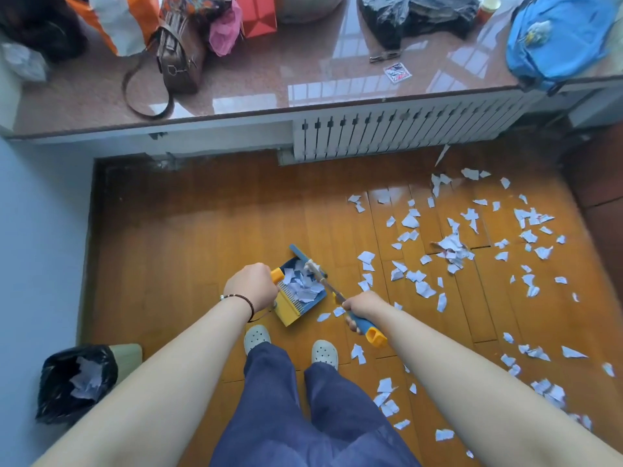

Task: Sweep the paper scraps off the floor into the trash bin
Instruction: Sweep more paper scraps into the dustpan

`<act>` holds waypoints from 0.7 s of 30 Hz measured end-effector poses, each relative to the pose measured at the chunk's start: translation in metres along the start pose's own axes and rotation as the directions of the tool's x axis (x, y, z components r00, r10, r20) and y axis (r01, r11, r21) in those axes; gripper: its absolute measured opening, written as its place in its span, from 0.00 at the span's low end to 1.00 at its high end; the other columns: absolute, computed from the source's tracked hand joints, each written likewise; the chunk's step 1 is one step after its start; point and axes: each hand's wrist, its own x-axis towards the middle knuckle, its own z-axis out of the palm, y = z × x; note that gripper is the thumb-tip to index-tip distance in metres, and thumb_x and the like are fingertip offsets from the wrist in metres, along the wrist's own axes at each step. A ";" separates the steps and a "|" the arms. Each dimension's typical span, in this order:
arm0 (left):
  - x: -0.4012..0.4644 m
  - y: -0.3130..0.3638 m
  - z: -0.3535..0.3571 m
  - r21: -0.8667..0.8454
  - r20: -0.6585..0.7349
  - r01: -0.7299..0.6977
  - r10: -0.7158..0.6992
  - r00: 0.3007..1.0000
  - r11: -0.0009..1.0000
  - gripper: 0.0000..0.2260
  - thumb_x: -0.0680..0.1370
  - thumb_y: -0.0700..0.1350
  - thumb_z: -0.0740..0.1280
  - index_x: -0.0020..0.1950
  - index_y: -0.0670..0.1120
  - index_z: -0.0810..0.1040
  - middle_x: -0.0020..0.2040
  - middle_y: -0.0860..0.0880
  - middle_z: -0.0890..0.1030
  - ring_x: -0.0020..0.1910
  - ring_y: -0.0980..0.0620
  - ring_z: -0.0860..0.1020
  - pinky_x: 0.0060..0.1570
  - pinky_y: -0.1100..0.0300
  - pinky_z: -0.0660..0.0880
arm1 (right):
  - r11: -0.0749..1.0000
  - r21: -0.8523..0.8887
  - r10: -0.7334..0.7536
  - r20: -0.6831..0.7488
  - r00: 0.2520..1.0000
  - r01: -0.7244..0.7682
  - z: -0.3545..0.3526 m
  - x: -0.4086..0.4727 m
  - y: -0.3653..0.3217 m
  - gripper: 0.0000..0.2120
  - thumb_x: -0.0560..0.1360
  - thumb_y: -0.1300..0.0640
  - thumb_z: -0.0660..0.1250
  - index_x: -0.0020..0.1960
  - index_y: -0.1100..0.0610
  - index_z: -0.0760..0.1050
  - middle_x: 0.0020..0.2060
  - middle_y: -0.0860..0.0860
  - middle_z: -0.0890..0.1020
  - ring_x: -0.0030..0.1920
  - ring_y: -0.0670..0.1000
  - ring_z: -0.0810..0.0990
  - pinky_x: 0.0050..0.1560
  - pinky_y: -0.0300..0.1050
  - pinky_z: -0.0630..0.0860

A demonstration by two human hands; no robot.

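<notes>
A blue and yellow dustpan stands on the wooden floor in front of my feet, holding a heap of white paper scraps. My left hand grips its yellow handle top. My right hand grips the blue and yellow broom handle, and the broom head lies at the dustpan's far edge. Several paper scraps are strewn over the floor to the right. The trash bin with a black liner stands at the lower left, with scraps inside.
A polished stone ledge runs across the top with a brown handbag, a blue backpack and bags on it. A white radiator cover sits below it. A pale wall bounds the left. My feet stand behind the dustpan.
</notes>
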 end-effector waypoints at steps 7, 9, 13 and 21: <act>-0.003 0.005 -0.003 0.023 0.010 0.001 -0.001 1.000 1.000 0.13 0.80 0.56 0.67 0.42 0.49 0.74 0.39 0.51 0.78 0.40 0.49 0.79 0.38 0.58 0.75 | 0.996 0.093 -0.008 0.058 0.998 0.002 -0.036 -0.020 0.020 0.07 0.81 0.56 0.60 0.48 0.60 0.70 0.32 0.57 0.74 0.23 0.50 0.71 0.23 0.37 0.69; -0.005 0.004 -0.001 0.018 0.014 0.000 -0.001 1.000 1.000 0.13 0.80 0.56 0.67 0.42 0.49 0.75 0.39 0.50 0.78 0.40 0.49 0.79 0.39 0.57 0.76 | 0.996 0.092 -0.027 0.042 0.999 0.023 -0.042 -0.020 0.022 0.07 0.81 0.56 0.60 0.51 0.61 0.70 0.33 0.57 0.74 0.22 0.50 0.71 0.23 0.38 0.70; -0.008 0.003 0.001 0.018 0.015 -0.011 0.010 1.000 1.000 0.13 0.80 0.57 0.67 0.43 0.49 0.76 0.39 0.50 0.80 0.39 0.50 0.80 0.40 0.56 0.79 | 0.991 0.117 -0.060 -0.031 0.998 0.063 -0.057 -0.017 0.024 0.08 0.81 0.57 0.61 0.56 0.61 0.69 0.32 0.57 0.74 0.22 0.51 0.71 0.22 0.38 0.69; -0.014 0.036 0.005 0.063 0.028 -0.089 0.087 0.996 0.994 0.11 0.79 0.56 0.68 0.44 0.50 0.78 0.39 0.51 0.81 0.39 0.50 0.81 0.41 0.54 0.81 | 0.968 0.251 0.015 -0.145 0.989 0.022 -0.095 0.001 0.042 0.08 0.81 0.59 0.59 0.56 0.63 0.69 0.32 0.58 0.72 0.25 0.54 0.69 0.20 0.37 0.69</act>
